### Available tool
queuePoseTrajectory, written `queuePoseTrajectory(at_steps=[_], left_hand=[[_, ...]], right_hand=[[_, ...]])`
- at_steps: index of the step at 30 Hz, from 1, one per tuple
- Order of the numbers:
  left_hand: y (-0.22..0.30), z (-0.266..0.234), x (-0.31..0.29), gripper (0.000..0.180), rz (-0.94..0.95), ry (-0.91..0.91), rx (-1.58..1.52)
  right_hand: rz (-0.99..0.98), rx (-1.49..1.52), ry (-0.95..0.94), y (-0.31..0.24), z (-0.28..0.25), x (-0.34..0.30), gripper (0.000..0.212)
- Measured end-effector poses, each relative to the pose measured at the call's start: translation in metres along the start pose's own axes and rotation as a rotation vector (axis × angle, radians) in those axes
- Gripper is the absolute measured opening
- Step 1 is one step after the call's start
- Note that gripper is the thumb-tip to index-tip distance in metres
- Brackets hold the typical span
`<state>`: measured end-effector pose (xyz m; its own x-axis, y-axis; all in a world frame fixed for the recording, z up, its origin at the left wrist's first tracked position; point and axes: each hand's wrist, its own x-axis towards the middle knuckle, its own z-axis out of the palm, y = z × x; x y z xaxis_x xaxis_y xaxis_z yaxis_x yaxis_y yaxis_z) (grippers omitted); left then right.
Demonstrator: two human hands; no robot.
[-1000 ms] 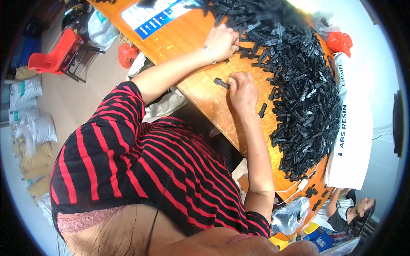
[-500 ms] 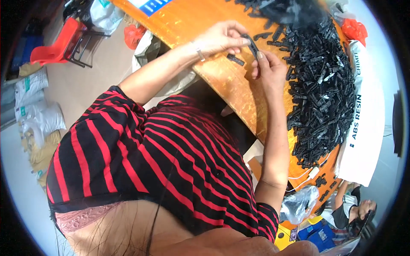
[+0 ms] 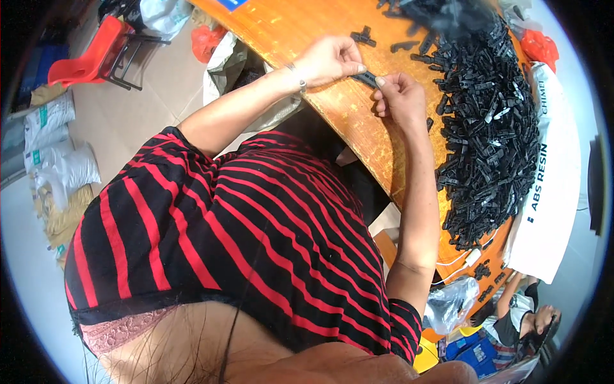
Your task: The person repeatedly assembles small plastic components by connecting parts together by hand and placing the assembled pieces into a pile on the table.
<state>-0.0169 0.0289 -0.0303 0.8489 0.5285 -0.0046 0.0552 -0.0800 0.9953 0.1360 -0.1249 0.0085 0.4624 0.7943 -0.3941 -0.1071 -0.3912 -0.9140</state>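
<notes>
My left hand (image 3: 332,61) and my right hand (image 3: 403,99) are over the near part of the orange-brown table (image 3: 345,112). Between them is a slim black plastic piece (image 3: 365,79), pinched at one end by my left thumb and fingers and at the other by my right. Fingers cover both its ends. Just beyond my left hand lies a cross-shaped black plastic part (image 3: 363,36). To the right of my right hand spreads a large heap of black plastic parts (image 3: 489,147), with a few loose ones at its edge.
A white printed sack (image 3: 551,185) lines the heap's right side. Clear plastic bags (image 3: 451,301) and a white cable sit by the table's lower right. Another person (image 3: 521,320) is at the far lower right. On the left stand a red chair (image 3: 86,61) and white sacks (image 3: 67,169).
The black piece lying below my hands is gone from that spot, and a cross-shaped part now shows beyond my left hand. The held piece sits lower and flatter. The view has shifted slightly.
</notes>
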Motion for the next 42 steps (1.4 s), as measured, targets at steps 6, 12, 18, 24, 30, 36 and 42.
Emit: queuePoseTrajectory(at_steps=[6, 12, 18, 24, 30, 36, 42], left_hand=[[-0.005, 0.005, 0.003, 0.015, -0.031, 0.055, 0.208], [0.02, 0.01, -0.001, 0.018, -0.084, 0.1, 0.489], [0.013, 0.013, 0.001, 0.019, 0.057, 0.156, 0.632], [0.023, 0.007, 0.0, 0.021, -0.1, 0.038, 0.56], [0.026, -0.002, -0.021, 0.02, 0.146, -0.037, 0.457], [0.043, -0.033, -0.046, 0.023, -0.033, -0.316, 0.132], [0.052, -0.145, -0.085, 0.02, -0.16, -0.554, 0.568]], right_hand=[[-0.006, -0.099, 0.046, 0.004, 0.002, 0.004, 0.013], [0.022, -0.239, 0.079, -0.003, 0.005, 0.003, 0.016], [-0.016, -0.34, 0.089, 0.0, 0.006, 0.006, 0.02], [-0.003, -0.226, 0.022, 0.0, 0.002, 0.001, 0.018], [-0.345, -0.454, 0.231, 0.013, 0.01, -0.033, 0.016], [-0.512, -0.541, 0.189, 0.012, 0.007, -0.065, 0.016], [-0.608, -1.027, 0.343, 0.009, -0.082, -0.083, 0.019]])
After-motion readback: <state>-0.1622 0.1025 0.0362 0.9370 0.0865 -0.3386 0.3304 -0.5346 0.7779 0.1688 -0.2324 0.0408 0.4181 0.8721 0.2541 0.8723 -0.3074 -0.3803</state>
